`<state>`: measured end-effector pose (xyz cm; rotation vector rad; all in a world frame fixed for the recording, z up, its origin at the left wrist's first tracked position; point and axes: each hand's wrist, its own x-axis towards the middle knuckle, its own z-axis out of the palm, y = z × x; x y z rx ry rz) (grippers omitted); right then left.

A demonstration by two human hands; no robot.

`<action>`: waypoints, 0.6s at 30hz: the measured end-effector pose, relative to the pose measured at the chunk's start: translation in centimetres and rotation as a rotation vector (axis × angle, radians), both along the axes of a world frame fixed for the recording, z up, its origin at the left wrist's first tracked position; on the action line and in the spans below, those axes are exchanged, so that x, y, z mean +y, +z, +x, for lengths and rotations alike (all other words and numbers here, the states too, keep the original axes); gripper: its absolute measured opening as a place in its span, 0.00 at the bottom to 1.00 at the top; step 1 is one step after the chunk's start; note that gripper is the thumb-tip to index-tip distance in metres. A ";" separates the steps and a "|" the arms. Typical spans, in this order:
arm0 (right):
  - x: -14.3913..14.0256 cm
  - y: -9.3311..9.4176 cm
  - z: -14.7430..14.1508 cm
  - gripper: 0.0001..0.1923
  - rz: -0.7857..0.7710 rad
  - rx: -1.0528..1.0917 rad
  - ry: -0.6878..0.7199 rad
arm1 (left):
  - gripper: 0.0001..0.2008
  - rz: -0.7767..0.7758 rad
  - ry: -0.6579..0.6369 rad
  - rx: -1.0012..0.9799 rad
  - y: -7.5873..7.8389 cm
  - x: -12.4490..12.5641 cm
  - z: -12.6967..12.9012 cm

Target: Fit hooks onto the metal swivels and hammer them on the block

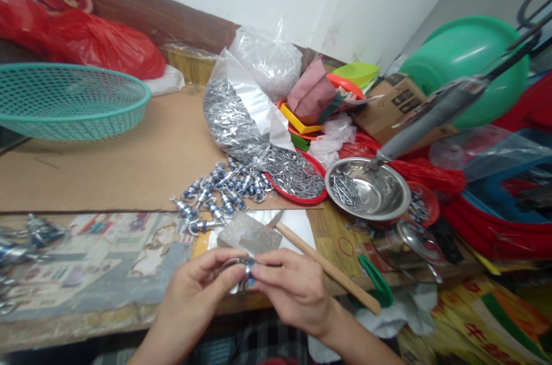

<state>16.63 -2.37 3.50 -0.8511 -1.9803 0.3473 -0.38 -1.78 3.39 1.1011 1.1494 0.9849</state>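
Observation:
Low over the table's front edge, my left hand (196, 290) and my right hand (297, 290) meet on one small blue-and-silver metal hook piece (249, 274). The left thumb and fingers pinch its curved silver end, while the right fingertips close on the blue band. Fingers cover part of it. Just beyond my hands lies a grey block (250, 233) on white paper, beside a hammer with a wooden handle (330, 270). Similar blue-and-silver hook pieces (224, 189) are heaped behind the block, and more (41, 233) lie at the left.
A red dish (321, 195) of small metal parts sits under a spilling plastic bag (233, 118). Right of it are a steel bowl (388, 198) with pins and a grey-handled tool (431, 118). A turquoise basket (77, 126) stands on cardboard (172, 141) at left.

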 end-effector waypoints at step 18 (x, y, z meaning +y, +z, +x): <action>16.8 -2.3 8.7 0.17 -0.442 -0.588 -0.603 | 0.34 -0.213 0.126 -0.236 -1.7 0.4 1.5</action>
